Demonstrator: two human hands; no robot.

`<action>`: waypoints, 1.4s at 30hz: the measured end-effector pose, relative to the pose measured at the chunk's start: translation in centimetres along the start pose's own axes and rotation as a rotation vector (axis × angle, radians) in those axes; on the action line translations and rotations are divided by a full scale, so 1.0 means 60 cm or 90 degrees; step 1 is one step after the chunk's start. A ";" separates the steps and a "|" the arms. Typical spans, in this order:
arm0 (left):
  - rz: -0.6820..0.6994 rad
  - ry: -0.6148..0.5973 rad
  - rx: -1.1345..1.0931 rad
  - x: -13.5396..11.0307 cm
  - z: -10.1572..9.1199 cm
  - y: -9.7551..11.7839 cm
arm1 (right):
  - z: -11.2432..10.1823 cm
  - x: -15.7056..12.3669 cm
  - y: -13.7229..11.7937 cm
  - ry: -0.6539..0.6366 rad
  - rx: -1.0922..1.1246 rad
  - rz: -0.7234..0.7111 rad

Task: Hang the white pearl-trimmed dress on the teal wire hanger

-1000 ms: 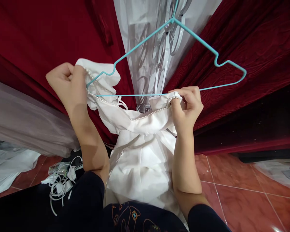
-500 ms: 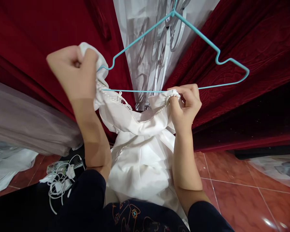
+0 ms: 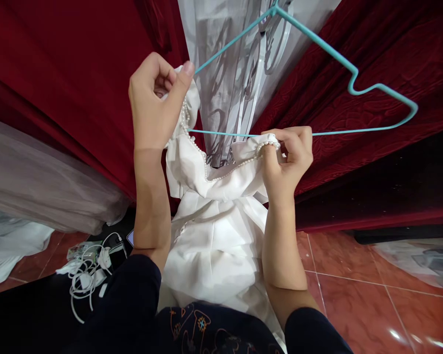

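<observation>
A white dress [image 3: 214, 231] with a pearl-trimmed neckline hangs in front of me from my two hands. My left hand [image 3: 157, 101] is closed on its left shoulder, which is drawn over the left arm of a light-blue hanger [image 3: 321, 49]. That end of the hanger is hidden by the cloth and my hand. My right hand [image 3: 288, 160] pinches the right side of the pearl-edged neckline, just at the hanger's lower bar. The hanger's right arm sticks out bare beyond my right hand.
Dark red curtains [image 3: 59, 64] hang on both sides, with sheer white fabric [image 3: 221, 49] between them. At lower left, a tangle of white cables [image 3: 84, 280] lies on a black surface [image 3: 33, 309]. Red floor tiles [image 3: 354, 295] show at lower right.
My left hand has moved right and slightly up with the dress shoulder, further along the hanger's left arm. The hanger has shifted right. My right hand keeps its pinch nearly in place.
</observation>
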State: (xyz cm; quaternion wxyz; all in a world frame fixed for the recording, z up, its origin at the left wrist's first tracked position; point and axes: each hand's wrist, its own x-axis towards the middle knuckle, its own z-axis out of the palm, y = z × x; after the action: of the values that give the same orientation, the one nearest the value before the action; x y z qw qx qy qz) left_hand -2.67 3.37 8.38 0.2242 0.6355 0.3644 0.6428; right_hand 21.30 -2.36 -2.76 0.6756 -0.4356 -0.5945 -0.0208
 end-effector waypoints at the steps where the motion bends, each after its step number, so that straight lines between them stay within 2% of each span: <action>1: 0.015 0.021 -0.031 -0.007 0.005 0.005 | 0.001 -0.001 0.000 0.006 -0.005 -0.002; 4: 0.107 0.177 -0.074 -0.050 0.019 0.010 | 0.006 -0.001 0.000 0.003 -0.011 0.000; 6: 0.115 0.241 -0.098 -0.093 0.031 0.001 | 0.009 -0.002 -0.001 0.004 0.005 -0.001; 7: 0.042 0.227 -0.120 -0.115 0.038 -0.006 | 0.011 -0.002 -0.001 0.009 0.017 -0.003; 10: -0.303 0.000 -0.173 -0.164 0.066 -0.031 | 0.013 -0.002 0.001 0.018 0.039 -0.004; 11: -0.372 -0.050 -0.201 -0.171 0.077 -0.037 | 0.012 -0.002 0.002 0.011 0.037 0.000; 12: -0.400 -0.064 -0.243 -0.174 0.089 -0.041 | 0.011 -0.002 0.004 0.004 0.033 0.002; 17: -0.316 0.057 -0.499 -0.165 0.138 -0.036 | 0.008 -0.003 0.002 -0.009 0.004 0.015; 20: -0.282 0.103 -0.539 -0.167 0.150 -0.033 | 0.008 -0.008 -0.010 -0.028 0.031 0.018; 23: -0.274 0.108 -0.538 -0.168 0.147 -0.031 | -0.004 -0.009 -0.016 -0.033 0.028 -0.003; 24: -0.276 0.111 -0.535 -0.167 0.145 -0.029 | -0.013 -0.008 -0.012 0.004 0.010 -0.010; 26: -0.278 0.127 -0.523 -0.162 0.137 -0.025 | -0.039 0.002 0.008 0.137 -0.034 -0.015; 29: -0.266 0.120 -0.516 -0.155 0.125 -0.021 | -0.092 0.031 0.063 0.358 -0.066 -0.005; 30: -0.259 0.111 -0.520 -0.154 0.122 -0.021 | -0.109 0.045 0.082 0.384 -0.069 0.003; 33: -0.248 0.097 -0.525 -0.156 0.118 -0.020 | -0.138 0.092 0.127 0.318 -0.074 0.047; 37: -0.259 0.115 -0.514 -0.165 0.122 -0.014 | -0.135 0.139 0.152 0.273 -0.099 0.129; 42: -0.240 0.095 -0.530 -0.169 0.121 -0.009 | -0.128 0.133 0.168 0.290 -0.133 0.266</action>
State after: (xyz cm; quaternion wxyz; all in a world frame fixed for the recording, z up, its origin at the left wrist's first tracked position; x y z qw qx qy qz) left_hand 5.30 -2.60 0.83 0.5464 0.3659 0.1996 0.7265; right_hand 35.17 3.07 -1.19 0.7323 -0.5994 -0.3208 -0.0399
